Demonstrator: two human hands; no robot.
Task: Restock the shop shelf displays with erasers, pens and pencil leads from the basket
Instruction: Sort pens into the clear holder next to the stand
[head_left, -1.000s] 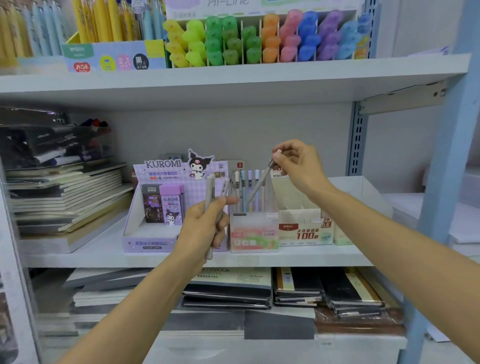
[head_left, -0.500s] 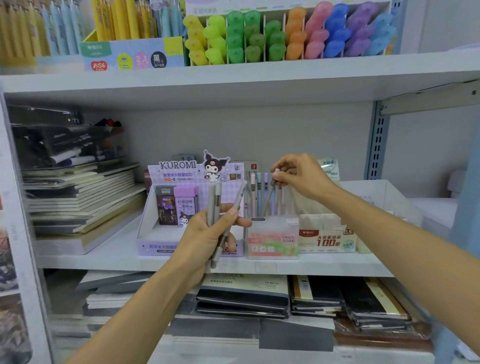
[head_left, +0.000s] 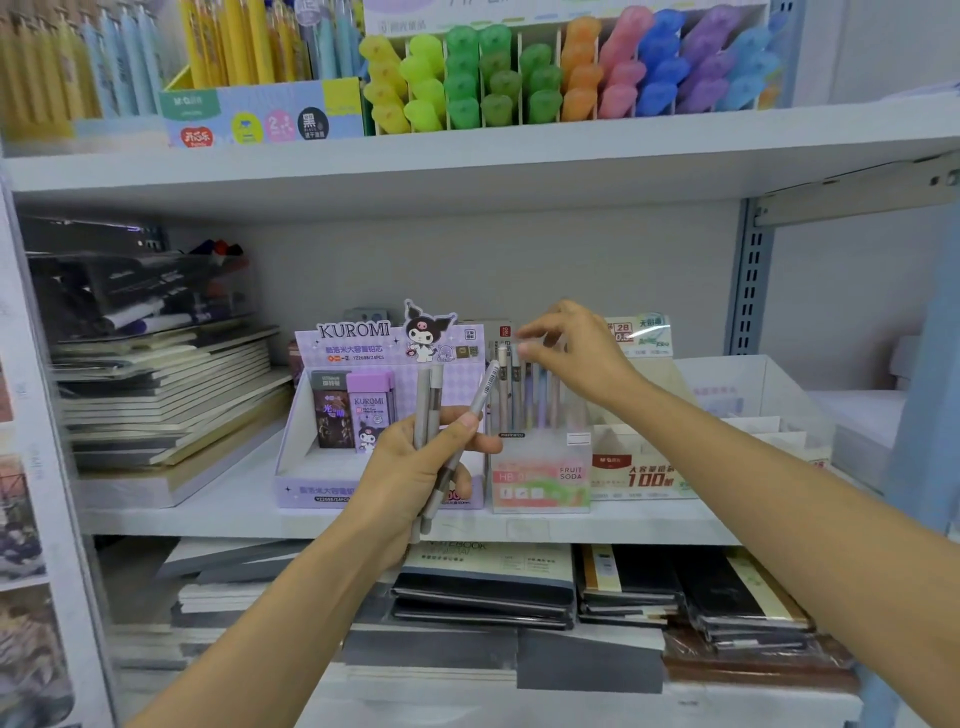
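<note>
**Pens go into the shelf box, one at a time**

A person restocks a stationery shelf (head_left: 208, 514), seen from a head camera. The left hand (head_left: 410, 473) grips three grey pens (head_left: 423, 400) in a fist, two upright and one tilted right toward the pen box (head_left: 540, 483). That box stands on the middle shelf between the Kuromi box (head_left: 311, 467) of leads and a lead box (head_left: 641, 475) on its right. The right hand (head_left: 576, 358) hovers just above the standing pens (head_left: 530, 400) in the pen box. Its fingers (head_left: 540, 327) are loosely curled and parted, and though they are blurred, no pen shows between them. The basket is out of view.

The step in hand looks to be feeding the held pens into the box singly. Done well, the right hand would take the tilted pen first, since it juts clear of the other two, pinching it near the top so the tip leads down. The tip is best aimed at a gap among the standing pens, not pushed against them. The clear-walled box looks light and could slide or tip back. The left hand does best held close beside the box, loosening only enough to give up one pen, lest the other two slip. Tops set level with the row would leave the display tidy.
</note>
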